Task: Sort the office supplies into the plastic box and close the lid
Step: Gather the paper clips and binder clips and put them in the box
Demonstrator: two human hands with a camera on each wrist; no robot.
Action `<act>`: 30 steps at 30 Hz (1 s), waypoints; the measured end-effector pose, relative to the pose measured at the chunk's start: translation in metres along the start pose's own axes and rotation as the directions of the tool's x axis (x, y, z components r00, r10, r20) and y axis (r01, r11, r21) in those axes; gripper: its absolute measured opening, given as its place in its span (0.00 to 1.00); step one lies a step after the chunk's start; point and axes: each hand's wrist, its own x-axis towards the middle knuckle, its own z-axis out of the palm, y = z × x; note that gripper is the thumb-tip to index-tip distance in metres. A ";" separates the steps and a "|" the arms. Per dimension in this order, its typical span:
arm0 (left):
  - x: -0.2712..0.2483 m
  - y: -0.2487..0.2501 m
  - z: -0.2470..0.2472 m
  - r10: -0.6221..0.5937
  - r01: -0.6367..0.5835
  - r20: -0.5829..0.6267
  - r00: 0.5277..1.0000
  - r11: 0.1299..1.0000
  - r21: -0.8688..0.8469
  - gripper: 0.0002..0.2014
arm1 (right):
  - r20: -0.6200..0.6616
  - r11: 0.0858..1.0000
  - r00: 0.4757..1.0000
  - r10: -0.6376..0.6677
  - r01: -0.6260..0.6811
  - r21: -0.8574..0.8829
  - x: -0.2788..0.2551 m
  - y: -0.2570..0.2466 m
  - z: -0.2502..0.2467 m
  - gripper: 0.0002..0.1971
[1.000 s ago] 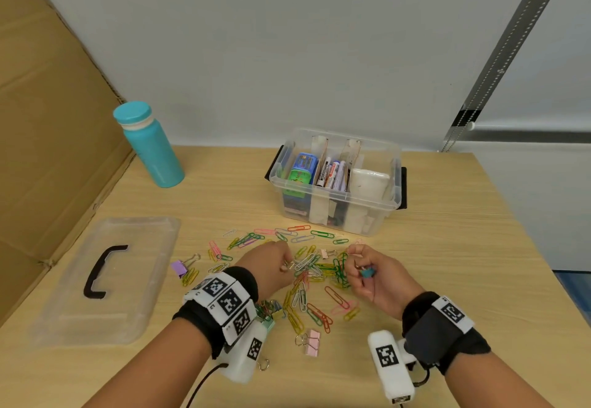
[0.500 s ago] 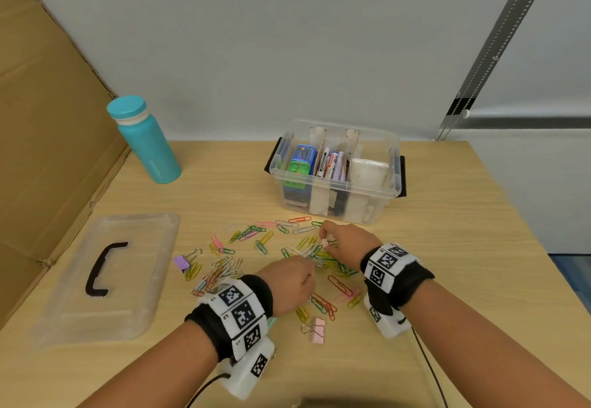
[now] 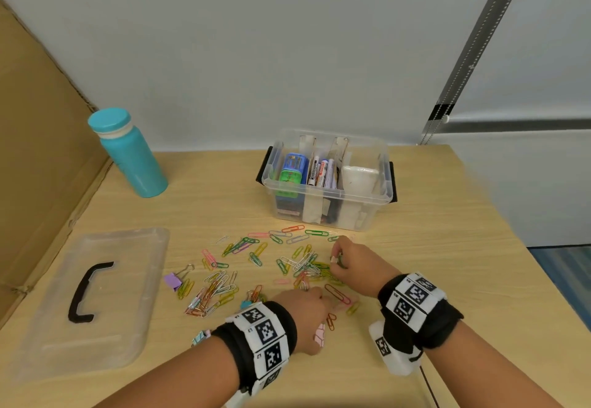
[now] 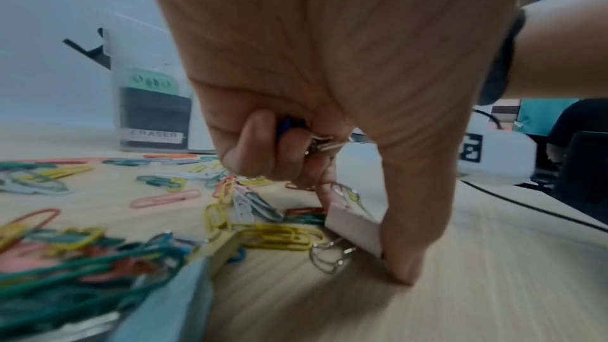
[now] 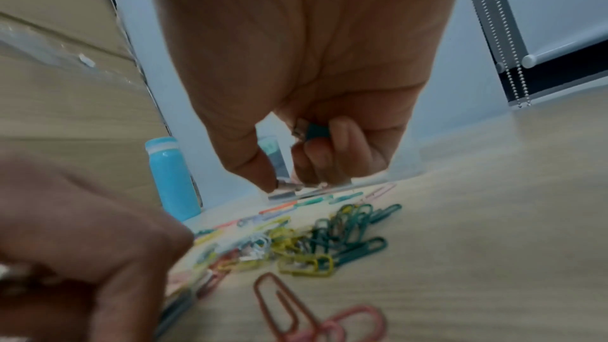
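The clear plastic box (image 3: 382, 198) stands open at the back of the table, with markers and erasers inside. Coloured paper clips (image 3: 256, 260) and some binder clips lie scattered in front of it. My left hand (image 3: 308, 303) is low over the near part of the pile. In the left wrist view its curled fingers keep a blue binder clip (image 4: 289, 126) in the palm, while thumb (image 4: 411, 217) and forefinger pinch a pink binder clip (image 4: 355, 230) on the table. My right hand (image 3: 343, 257) holds a teal binder clip (image 5: 317, 130) in curled fingers and pinches a small clip (image 5: 289, 185).
The clear lid (image 3: 96, 295) with a black handle lies flat at the left. A teal bottle (image 3: 131, 158) stands at the back left, next to a cardboard wall (image 3: 38, 152). A purple binder clip (image 3: 172, 281) lies beside the lid.
My right hand turned palm down and reached forward into the pile near the box. My left hand slid right and now pinches the pink binder clip.
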 end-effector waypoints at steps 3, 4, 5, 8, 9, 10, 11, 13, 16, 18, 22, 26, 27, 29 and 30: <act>-0.003 -0.009 -0.004 -0.005 0.001 -0.048 0.999 0.997 -0.080 0.20 | 0.076 0.994 0.997 -0.018 0.010 0.107 -0.019 -0.009 -0.022 0.06; -0.004 -0.015 -0.008 -0.013 0.003 -0.076 0.997 0.991 -0.131 0.20 | 0.078 0.990 0.997 -0.030 0.019 0.140 -0.024 -0.013 -0.035 0.06; -0.006 -0.021 -0.013 -0.031 0.010 -0.108 0.994 0.982 -0.190 0.19 | 0.058 0.986 0.997 -0.044 0.034 0.164 -0.029 -0.018 -0.050 0.06; -0.009 -0.043 -0.029 -0.127 0.054 -0.192 0.973 0.937 -0.344 0.18 | -0.090 0.980 0.994 -0.066 0.082 0.183 -0.032 -0.030 -0.100 0.04; -0.009 -0.051 -0.033 -0.159 0.067 -0.220 0.963 0.924 -0.376 0.18 | -0.162 0.982 0.985 -0.057 0.085 0.168 -0.028 -0.033 -0.116 0.05; -0.009 -0.058 -0.037 -0.184 0.072 -0.243 0.952 0.911 -0.407 0.17 | -0.235 0.986 0.971 -0.038 0.075 0.152 -0.021 -0.035 -0.129 0.06; -0.009 -0.064 -0.040 -0.208 0.078 -0.256 0.944 0.895 -0.439 0.17 | -0.299 0.988 0.954 -0.011 0.057 0.144 -0.012 -0.036 -0.142 0.06; -0.010 -0.072 -0.045 -0.245 0.094 -0.264 0.933 0.873 -0.479 0.17 | -0.371 0.994 0.927 0.049 -0.010 0.106 0.014 -0.038 -0.160 0.08; -0.010 -0.078 -0.047 -0.286 0.134 -0.256 0.924 0.866 -0.482 0.17 | -0.349 0.989 0.927 0.136 -0.148 -0.006 0.060 -0.038 -0.174 0.15; -0.011 -0.079 -0.045 -0.306 0.154 -0.231 0.923 0.848 -0.506 0.16 | -0.294 0.978 0.939 0.176 -0.202 -0.059 0.085 -0.035 -0.179 0.15; -0.015 -0.081 -0.042 -0.342 0.179 -0.222 0.913 0.825 -0.536 0.16 | -0.197 0.953 0.952 0.235 -0.265 -0.144 0.108 -0.031 -0.181 0.18; -0.020 -0.083 -0.043 -0.361 0.201 -0.232 0.903 0.833 -0.515 0.16 | -0.261 0.961 0.948 0.183 -0.228 -0.154 0.097 -0.031 -0.177 0.18; -0.021 -0.082 -0.044 -0.357 0.198 -0.238 0.903 0.839 -0.507 0.16 | -0.302 0.970 0.941 0.152 -0.201 -0.138 0.088 -0.030 -0.172 0.18; -0.023 -0.079 -0.049 -0.351 0.187 -0.262 0.899 0.849 -0.494 0.15 | -0.409 0.983 0.909 0.080 -0.141 -0.121 0.068 -0.021 -0.157 0.19; -0.024 -0.075 -0.055 -0.346 0.175 -0.283 0.895 0.853 -0.492 0.15 | -0.461 0.984 0.886 0.046 -0.119 -0.131 0.057 -0.015 -0.146 0.20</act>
